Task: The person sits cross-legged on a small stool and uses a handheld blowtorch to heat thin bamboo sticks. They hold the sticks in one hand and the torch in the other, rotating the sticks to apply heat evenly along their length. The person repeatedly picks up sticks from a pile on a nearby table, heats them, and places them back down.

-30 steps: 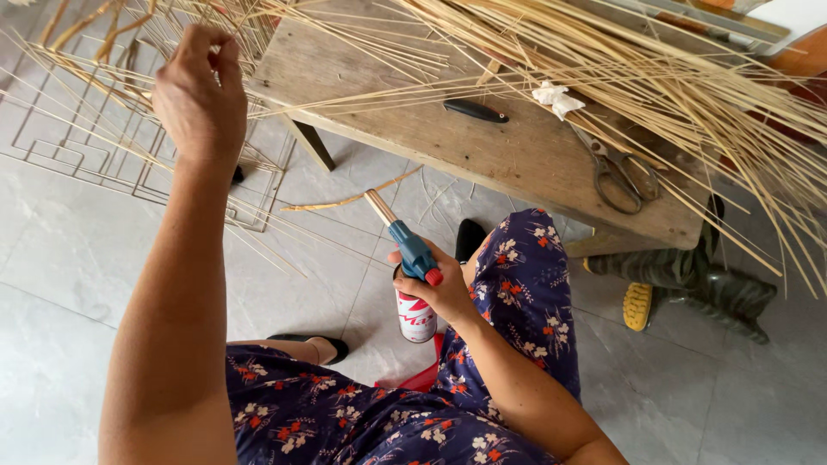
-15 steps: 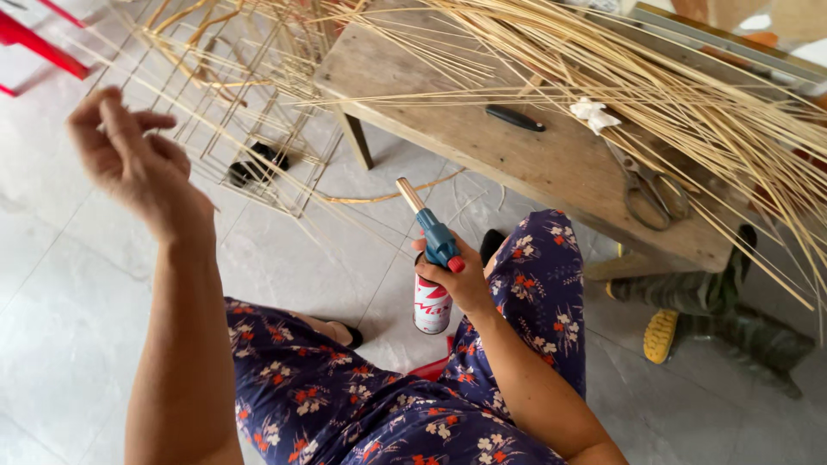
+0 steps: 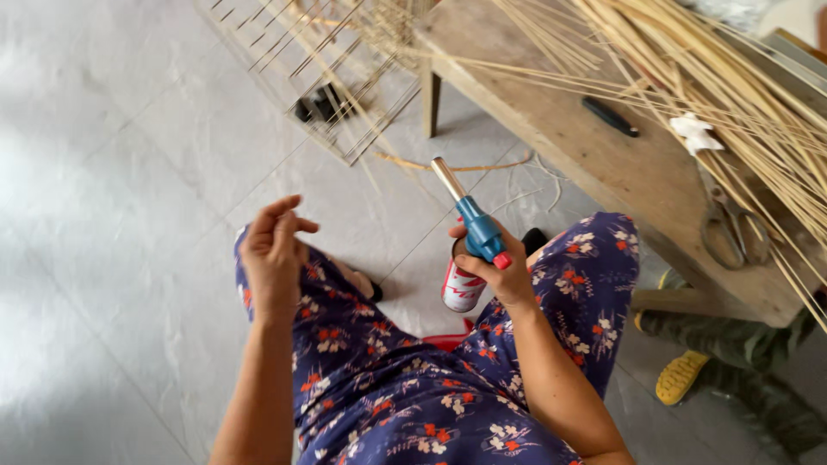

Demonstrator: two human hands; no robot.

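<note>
torch point(image 3: 479, 231): blue body, red button at the back, silvery metal nozzle
gas can point(image 3: 462, 288): white with red markings
trousers point(image 3: 405, 379): dark navy – scattered with small red, orange and white flowers
bench point(image 3: 603, 164): weathered grey-brown wood
strips point(image 3: 732, 77): pale straw yellow, long and thin
frame point(image 3: 336, 77): the same pale straw colour, a grid of open squares
scissors point(image 3: 732, 231): dull grey metal
knife point(image 3: 610, 116): black
cloth scrap point(image 3: 694, 133): white
floor point(image 3: 112, 215): light grey tiles with thin darker seams
shoe point(image 3: 680, 376): yellow sole – beside dark green fabric
</note>
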